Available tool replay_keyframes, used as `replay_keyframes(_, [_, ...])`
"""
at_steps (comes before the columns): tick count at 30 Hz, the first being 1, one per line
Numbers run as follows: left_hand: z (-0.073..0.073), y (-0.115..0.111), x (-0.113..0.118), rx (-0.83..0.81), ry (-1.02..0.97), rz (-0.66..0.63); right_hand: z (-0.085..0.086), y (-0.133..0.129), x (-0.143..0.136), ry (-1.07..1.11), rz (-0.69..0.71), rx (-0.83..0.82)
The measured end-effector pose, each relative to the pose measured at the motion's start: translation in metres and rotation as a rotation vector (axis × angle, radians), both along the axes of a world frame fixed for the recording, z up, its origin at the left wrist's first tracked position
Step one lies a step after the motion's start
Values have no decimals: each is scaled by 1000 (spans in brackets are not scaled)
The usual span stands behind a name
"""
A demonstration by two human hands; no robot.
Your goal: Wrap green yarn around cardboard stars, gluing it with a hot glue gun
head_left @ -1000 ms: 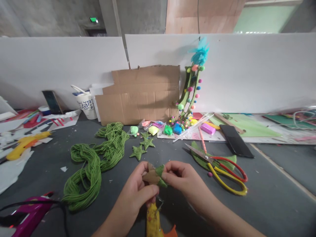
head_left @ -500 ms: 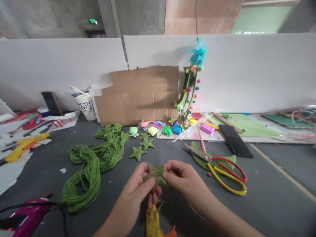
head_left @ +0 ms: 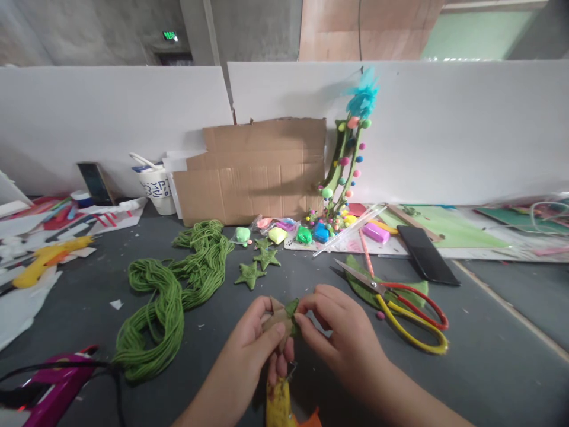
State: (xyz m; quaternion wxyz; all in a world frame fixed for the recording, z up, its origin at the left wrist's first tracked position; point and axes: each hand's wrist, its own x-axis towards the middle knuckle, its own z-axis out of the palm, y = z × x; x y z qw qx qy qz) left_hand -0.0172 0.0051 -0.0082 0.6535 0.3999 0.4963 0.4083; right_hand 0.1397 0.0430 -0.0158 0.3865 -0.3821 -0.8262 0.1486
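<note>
My left hand (head_left: 255, 344) pinches a small cardboard star (head_left: 278, 323) between thumb and fingers. Green yarn covers the star's right-hand points, while brown card shows on the left. Close against that green side, my right hand (head_left: 340, 326) has its thumb and forefinger pressed together; what is between them is too small to make out. Beyond my hands lie several finished-looking green stars (head_left: 249, 275), and to their left a loose hank of green yarn (head_left: 153, 320). Below my left fingers, a yellow glue gun (head_left: 278, 403) with an orange trigger is partly cut off by the frame.
Scissors (head_left: 400, 302) with red and yellow handles rest on green felt (head_left: 355, 276) at right, near a black phone (head_left: 427, 255). Cardboard (head_left: 253, 178) and a pompom-covered decoration (head_left: 344, 160) stand behind coloured clay packets (head_left: 304, 235). A magenta tool (head_left: 57, 385) lies front left.
My right thumb and forefinger have shifted slightly at the star's green side, and the hand has turned a little. Less green shows on the star. My left hand keeps its hold.
</note>
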Motion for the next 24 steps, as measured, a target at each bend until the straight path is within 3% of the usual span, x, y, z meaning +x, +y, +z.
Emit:
replay_keyframes(7, [2,-1,1,-23,60,-6,0,1,-1,-126,42,160])
replay_keyframes(13, [2,-1,1,13,5,-11,1,1,0,-192,53,210])
replay_keyframes(24, [7,-1,1,-46,98,-23,0,0,1,-268,100,240])
